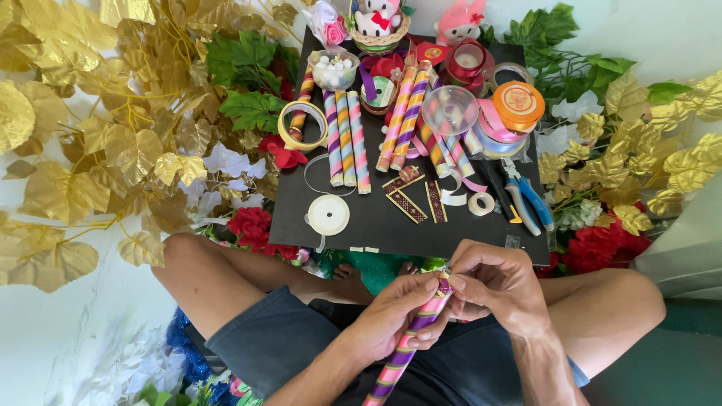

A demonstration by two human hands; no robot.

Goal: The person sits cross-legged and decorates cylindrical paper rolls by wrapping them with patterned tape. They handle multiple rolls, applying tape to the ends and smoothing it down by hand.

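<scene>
Black board (376, 222) centre frame, three striped tubes (346, 139) upper middle, both hands, left hand (395, 316) and right hand (492, 282), fingers pinched on one striped stick (406, 346), gold leaves (98, 135) left.

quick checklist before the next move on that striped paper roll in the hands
1. Left hand grips the striped paper roll around its shaft: ok.
2. Right hand fingers pinch the roll's top end: ok.
3. What sits at the tip under the fingers: cannot tell.
4. White tape roll lies on the black board, close to the near edge: ok.
5. Blue-handled pliers lie on the board's right side: ok.
</scene>
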